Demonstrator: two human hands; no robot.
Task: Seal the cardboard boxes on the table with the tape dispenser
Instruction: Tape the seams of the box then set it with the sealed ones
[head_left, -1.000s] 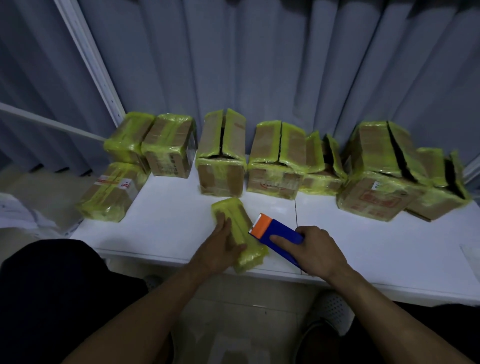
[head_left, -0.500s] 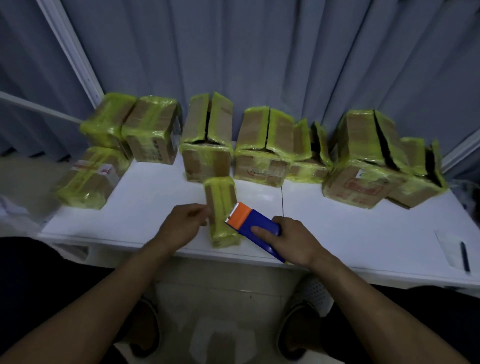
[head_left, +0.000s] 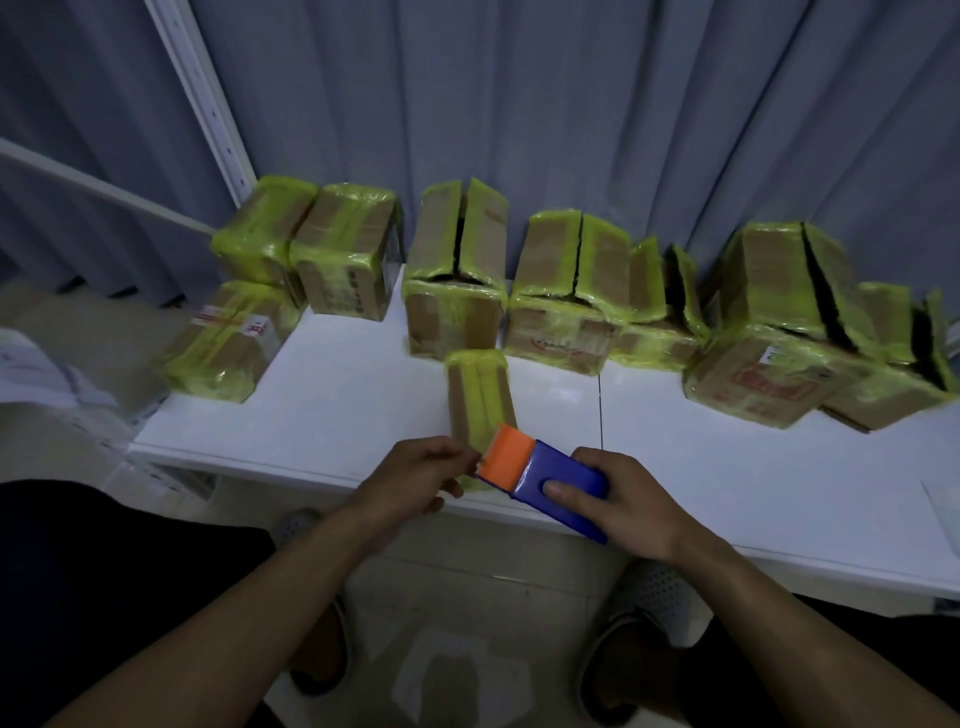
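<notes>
The head camera looks forward and down from close above the white table (head_left: 332, 415).

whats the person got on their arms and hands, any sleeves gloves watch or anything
Nothing is worn that shows. The left forearm and right forearm are bare as far as the frame's lower edge, with no sleeve in sight. The left hand and right hand have no gloves, and no watch, band or ring is visible on either.

Small box (head_left: 480, 400) at table (head_left: 332, 415) front edge (dispenser (head_left: 540, 470) on near end); box row (head_left: 561, 301) behind.
</notes>
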